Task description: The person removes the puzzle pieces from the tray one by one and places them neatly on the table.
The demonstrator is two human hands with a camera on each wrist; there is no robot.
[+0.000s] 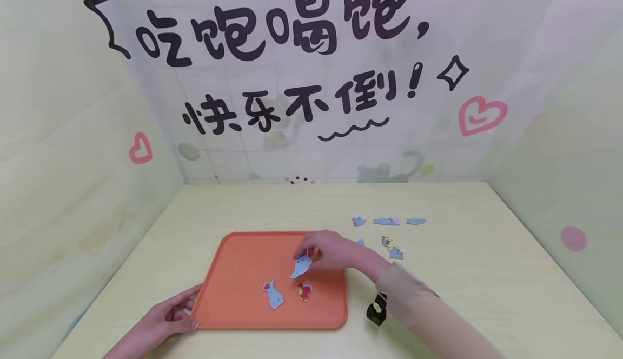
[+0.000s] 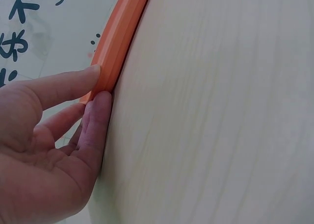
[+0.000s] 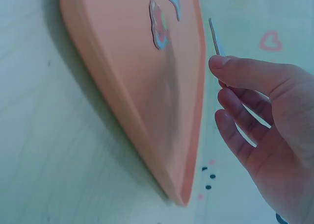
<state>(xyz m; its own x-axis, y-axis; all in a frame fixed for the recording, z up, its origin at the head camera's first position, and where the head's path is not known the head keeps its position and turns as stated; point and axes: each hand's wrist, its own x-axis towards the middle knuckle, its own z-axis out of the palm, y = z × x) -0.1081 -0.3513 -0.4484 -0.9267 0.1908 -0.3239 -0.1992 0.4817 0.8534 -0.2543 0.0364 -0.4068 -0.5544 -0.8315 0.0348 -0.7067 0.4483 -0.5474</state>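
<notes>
An orange tray (image 1: 233, 294) lies on the table, its front left corner held by my left hand (image 1: 160, 316). In the left wrist view the thumb rests on top of the tray's rim (image 2: 115, 47) and the fingertips are against its outer side. Over the tray's right half, my right hand (image 1: 331, 251) pinches a light-blue torn picture piece (image 1: 301, 266) between thumb and fingers. The right wrist view shows that piece (image 3: 216, 37) edge-on, thin and stiff. On the tray below lie a blue piece (image 1: 274, 295) and a red-and-yellow piece (image 1: 304, 292).
Beyond the tray's right side, several torn pieces lie on the table, among them a long blue strip (image 1: 386, 221) and a yellow-and-blue piece (image 1: 395, 252). A small black object (image 1: 377, 311) stands beside the right forearm. Printed cloth walls (image 1: 311, 159) enclose the table.
</notes>
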